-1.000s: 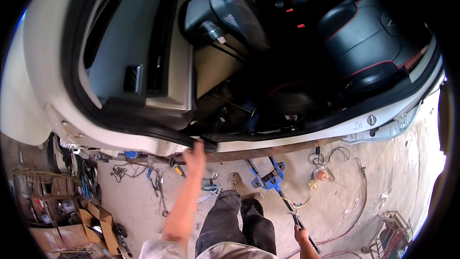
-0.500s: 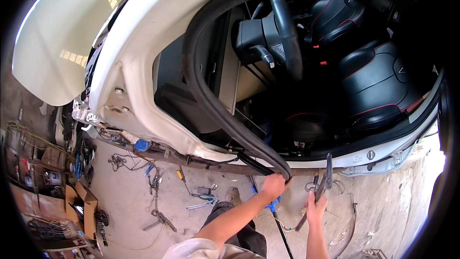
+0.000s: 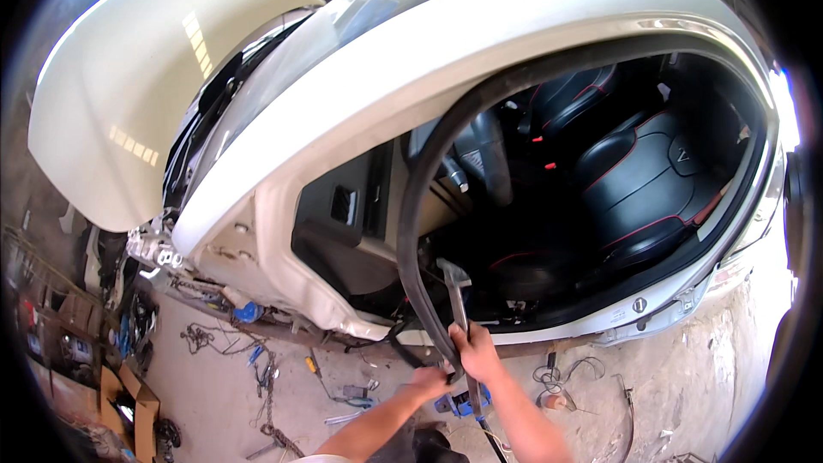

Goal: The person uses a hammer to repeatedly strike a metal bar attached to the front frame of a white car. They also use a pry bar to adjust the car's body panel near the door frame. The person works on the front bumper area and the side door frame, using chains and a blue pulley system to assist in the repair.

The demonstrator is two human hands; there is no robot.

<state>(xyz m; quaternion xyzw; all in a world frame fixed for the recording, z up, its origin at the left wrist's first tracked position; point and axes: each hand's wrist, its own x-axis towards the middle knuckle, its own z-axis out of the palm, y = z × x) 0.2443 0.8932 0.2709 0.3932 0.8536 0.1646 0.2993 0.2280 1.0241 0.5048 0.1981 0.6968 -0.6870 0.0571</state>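
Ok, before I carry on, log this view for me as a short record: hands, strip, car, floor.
Left hand: closed around the lower part of the black rubber strip
Right hand: gripping a hammer, head up; contact with the strip unclear
Strip: bowed away from the front of the door frame
Car: white, doorway open, black seat with red trim inside
Floor: blue jack, yellow-handled tool, cardboard box

Right hand [image 3: 477,354] curled near left hand [image 3: 431,382]
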